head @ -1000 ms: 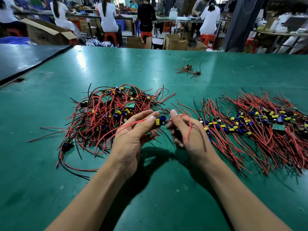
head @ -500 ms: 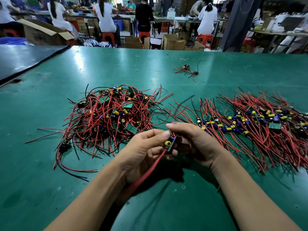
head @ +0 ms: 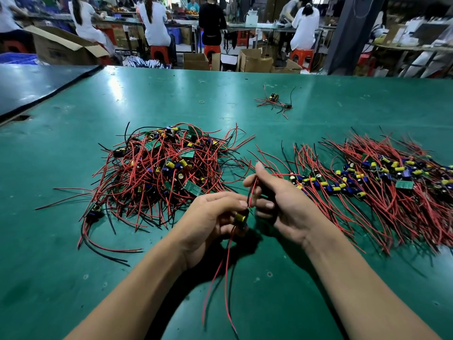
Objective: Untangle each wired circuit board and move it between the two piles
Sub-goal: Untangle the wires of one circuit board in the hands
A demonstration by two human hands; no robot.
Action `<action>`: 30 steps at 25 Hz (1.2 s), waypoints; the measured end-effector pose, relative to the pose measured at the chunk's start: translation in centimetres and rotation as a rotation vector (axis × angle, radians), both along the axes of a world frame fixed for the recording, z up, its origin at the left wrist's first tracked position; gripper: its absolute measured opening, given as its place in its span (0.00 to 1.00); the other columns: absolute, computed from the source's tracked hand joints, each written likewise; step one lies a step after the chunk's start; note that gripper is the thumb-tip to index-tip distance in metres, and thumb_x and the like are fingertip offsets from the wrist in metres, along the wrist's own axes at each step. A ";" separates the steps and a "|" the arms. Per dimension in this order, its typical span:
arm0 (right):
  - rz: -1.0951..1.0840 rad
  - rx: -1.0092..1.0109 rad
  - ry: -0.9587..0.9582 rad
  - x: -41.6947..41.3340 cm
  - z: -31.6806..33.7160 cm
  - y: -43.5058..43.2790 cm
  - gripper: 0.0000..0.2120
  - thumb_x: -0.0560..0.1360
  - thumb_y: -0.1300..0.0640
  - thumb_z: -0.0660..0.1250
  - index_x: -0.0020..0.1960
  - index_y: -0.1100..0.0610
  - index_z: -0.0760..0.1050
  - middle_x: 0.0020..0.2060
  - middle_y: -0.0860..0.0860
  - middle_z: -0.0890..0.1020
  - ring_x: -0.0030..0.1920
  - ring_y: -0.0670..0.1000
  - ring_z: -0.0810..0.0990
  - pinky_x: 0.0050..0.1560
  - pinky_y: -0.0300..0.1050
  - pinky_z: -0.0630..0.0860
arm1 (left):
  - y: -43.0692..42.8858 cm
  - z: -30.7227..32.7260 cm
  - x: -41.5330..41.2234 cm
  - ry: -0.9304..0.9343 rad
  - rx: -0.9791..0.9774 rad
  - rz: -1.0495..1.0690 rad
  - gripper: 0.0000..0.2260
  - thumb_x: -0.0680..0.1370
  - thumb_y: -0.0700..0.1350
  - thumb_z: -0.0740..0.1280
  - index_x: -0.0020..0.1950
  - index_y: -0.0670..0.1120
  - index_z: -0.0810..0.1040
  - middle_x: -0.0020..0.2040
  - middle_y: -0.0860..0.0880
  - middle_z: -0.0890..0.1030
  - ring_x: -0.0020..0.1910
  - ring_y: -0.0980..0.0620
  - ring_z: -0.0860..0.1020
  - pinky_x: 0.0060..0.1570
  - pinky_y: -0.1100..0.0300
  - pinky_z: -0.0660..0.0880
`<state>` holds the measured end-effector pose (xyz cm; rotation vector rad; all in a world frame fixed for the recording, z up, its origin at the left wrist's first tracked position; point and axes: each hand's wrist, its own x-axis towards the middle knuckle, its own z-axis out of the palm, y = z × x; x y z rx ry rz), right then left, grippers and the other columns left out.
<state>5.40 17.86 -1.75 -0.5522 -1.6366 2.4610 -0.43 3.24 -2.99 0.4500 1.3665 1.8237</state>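
**One board in hand, in front of the gap between the piles**

We hold one circuit board (head: 241, 217) up off the tabletop (head: 61, 266), in front of the gap between the two piles. The left hand (head: 210, 217) has its fingers curled round the board, pinching it at the tips, with the yellow capacitor facing us. The right hand (head: 286, 207) pinches the upper leads (head: 252, 191), red and black, between thumb and forefinger just above the board. Its other fingers are loosely curled. The lower leads (head: 226, 266), red, hang from the board toward us, apart from both piles.

The tangled pile (head: 159, 168) lies left of the hands: red and black wires looping every way, with green boards and yellow and blue capacitors mixed through. The sorted pile (head: 380, 187) lies to the right, with its boards in a rough row and its wires combed roughly parallel. Its nearest wires run behind the right hand.

Farther back lies a small stray bundle (head: 274, 102), well apart from both piles, with a rubber band (head: 201, 102) to its left. Past the tabletop's far edge we see cardboard boxes (head: 255, 61) and people on red stools (head: 159, 52) at other benches.
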 end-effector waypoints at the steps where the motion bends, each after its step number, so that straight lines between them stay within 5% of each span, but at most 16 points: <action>1: 0.022 -0.043 0.006 0.0 0.0 0.0 0.19 0.75 0.42 0.66 0.33 0.53 0.83 0.28 0.45 0.69 0.21 0.41 0.60 0.22 0.35 0.55 | 0.1 0.0 0.1 -0.032 -0.004 0.003 0.05 0.66 0.38 0.70 0.39 0.44 0.84 0.33 0.47 0.78 0.30 0.50 0.78 0.30 0.61 0.77; 4: 0.060 -0.068 0.015 0.2 0.0 0.0 0.19 0.73 0.41 0.66 0.32 0.53 0.79 0.28 0.47 0.67 0.21 0.42 0.61 0.22 0.35 0.55 | 0.5 0.2 0.3 -0.098 -0.013 0.003 0.04 0.62 0.41 0.69 0.36 0.45 0.82 0.31 0.45 0.78 0.28 0.47 0.79 0.28 0.60 0.77; 9: 0.043 0.225 -0.056 0.3 0.3 -0.5 0.24 0.80 0.39 0.62 0.30 0.51 0.73 0.29 0.51 0.67 0.22 0.45 0.63 0.23 0.36 0.61 | 0.0 0.3 1.0 -0.029 -0.011 -0.067 0.05 0.71 0.43 0.73 0.43 0.43 0.80 0.41 0.41 0.84 0.32 0.45 0.82 0.30 0.59 0.79; 17: 0.104 0.353 -0.038 0.9 0.1 -1.3 0.12 0.81 0.49 0.67 0.45 0.56 0.81 0.25 0.49 0.75 0.22 0.48 0.71 0.23 0.39 0.73 | 0.3 0.4 1.3 0.046 -0.065 0.125 0.07 0.77 0.35 0.68 0.39 0.40 0.75 0.35 0.39 0.81 0.29 0.45 0.80 0.29 0.58 0.79; 25: -0.075 0.555 -0.095 0.1 -0.6 0.5 0.11 0.82 0.59 0.63 0.49 0.54 0.85 0.33 0.47 0.75 0.24 0.43 0.66 0.24 0.33 0.62 | 0.2 0.6 1.5 0.064 -0.118 0.053 0.04 0.78 0.35 0.66 0.43 0.39 0.74 0.35 0.37 0.81 0.30 0.43 0.79 0.31 0.57 0.78; 30: 0.030 0.343 -0.023 0.2 -0.6 0.4 0.21 0.83 0.45 0.60 0.47 0.55 0.86 0.35 0.54 0.73 0.24 0.46 0.65 0.24 0.36 0.62 | 0.1 0.6 1.4 0.032 -0.077 0.012 0.02 0.78 0.35 0.66 0.45 0.39 0.77 0.36 0.37 0.81 0.30 0.44 0.80 0.31 0.58 0.79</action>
